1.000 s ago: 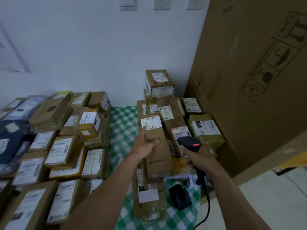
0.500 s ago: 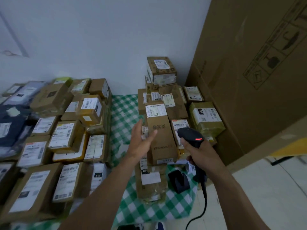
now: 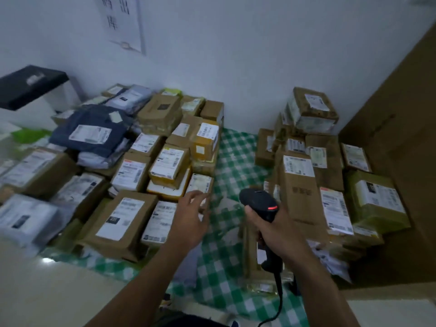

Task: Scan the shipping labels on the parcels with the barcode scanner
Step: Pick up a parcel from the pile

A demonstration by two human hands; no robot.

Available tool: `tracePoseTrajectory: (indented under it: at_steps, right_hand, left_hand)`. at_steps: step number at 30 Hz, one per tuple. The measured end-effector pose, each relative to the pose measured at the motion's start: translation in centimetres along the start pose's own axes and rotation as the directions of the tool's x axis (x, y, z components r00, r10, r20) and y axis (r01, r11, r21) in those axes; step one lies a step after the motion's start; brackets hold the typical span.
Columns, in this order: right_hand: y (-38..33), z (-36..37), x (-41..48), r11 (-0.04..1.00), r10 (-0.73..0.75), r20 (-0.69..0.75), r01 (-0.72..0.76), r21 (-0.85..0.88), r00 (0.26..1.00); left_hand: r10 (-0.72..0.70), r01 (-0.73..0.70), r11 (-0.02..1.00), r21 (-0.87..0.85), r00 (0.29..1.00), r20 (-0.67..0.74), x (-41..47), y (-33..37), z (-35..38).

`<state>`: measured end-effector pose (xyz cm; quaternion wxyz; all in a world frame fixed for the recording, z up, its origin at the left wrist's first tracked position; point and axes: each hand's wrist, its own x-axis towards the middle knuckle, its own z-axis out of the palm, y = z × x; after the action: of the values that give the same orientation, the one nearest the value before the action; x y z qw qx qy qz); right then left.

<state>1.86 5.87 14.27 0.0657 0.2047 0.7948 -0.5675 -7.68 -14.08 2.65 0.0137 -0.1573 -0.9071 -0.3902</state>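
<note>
- Reaching up the middle of the frame, the left hand (image 3: 191, 218) is wide, fingers spread and holding nothing. Its fingertips lie at the edge of a small labelled box (image 3: 199, 185), though blur leaves it unclear whether they touch it.
- Just right of it in the frame, the right hand (image 3: 276, 232) grips the handle of the black barcode scanner (image 3: 259, 202), whose head shows a red light (image 3: 272, 208). Its cable (image 3: 280, 300) runs down to the bottom edge.
- Centre left, the left pile of parcels (image 3: 132, 171) holds brown boxes and grey and dark-blue mailer bags, white labels facing up.
- Centre right, the right pile of parcels (image 3: 330, 161) stands just beside the scanner, with a tall brown parcel (image 3: 298, 192) nearest it.
- Between the two piles shows a green-and-white checked cloth (image 3: 236, 152).
- Along the right edge stands a large cardboard carton (image 3: 401, 138).
</note>
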Motion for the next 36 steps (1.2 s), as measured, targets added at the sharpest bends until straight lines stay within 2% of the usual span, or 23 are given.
tracePoseTrajectory:
  at_steps: [3,7,13,16,19,22,25,30,34,36]
  right_hand:
    - [-1.7,2.9,2.1,0.999,0.024,-0.065,-0.021,0.049,0.998]
    - [-4.4,6.2,4.6,0.997,0.064,-0.156,-0.057,0.044,0.986]
    - [-7.3,8.9,8.2,0.993,0.112,-0.292,-0.092,0.079,0.95]
    - [-7.6,9.3,9.5,0.992,0.129,-0.34,-0.114,0.062,0.931]
    - [-7.6,9.5,10.6,0.99,0.142,-0.386,-0.128,0.062,0.911]
    - [-7.8,9.2,11.5,0.989,0.143,-0.367,-0.122,0.08,0.919]
    - [-8.0,8.8,12.1,0.986,0.153,-0.362,-0.116,0.122,0.919]
    - [-8.9,7.9,12.0,0.992,0.095,-0.369,-0.057,0.113,0.925]
    - [-9.3,6.6,12.0,0.993,0.032,-0.482,0.029,0.117,0.876]
    - [-9.3,6.4,12.1,0.988,0.0,-0.548,0.084,0.128,0.836]
  left_hand:
    - [0.022,-0.023,1.0,-0.004,0.999,-0.045,3.8,-1.2,-2.3]
    - [0.067,-0.07,0.997,0.024,0.994,0.089,10.1,-2.1,-4.6]
    - [0.157,-0.171,0.982,0.079,0.975,0.157,18.8,-3.4,-6.1]
    - [0.125,-0.156,0.977,0.144,0.971,0.202,21.9,-3.9,-5.0]
    - [0.031,-0.076,0.983,0.169,0.966,0.257,23.9,-4.4,-4.1]
    - [-0.042,0.013,0.989,0.15,0.98,0.194,24.7,-5.1,-3.5]
    - [-0.019,0.011,0.997,0.081,0.995,0.098,24.1,-5.3,-3.2]
    - [0.089,-0.082,0.991,-0.108,0.995,0.052,23.1,-4.9,-4.9]
    - [0.273,-0.186,0.892,-0.412,0.948,0.164,20.0,-4.3,-8.6]
    - [0.366,-0.239,0.863,-0.446,0.903,0.225,18.3,-4.2,-10.4]
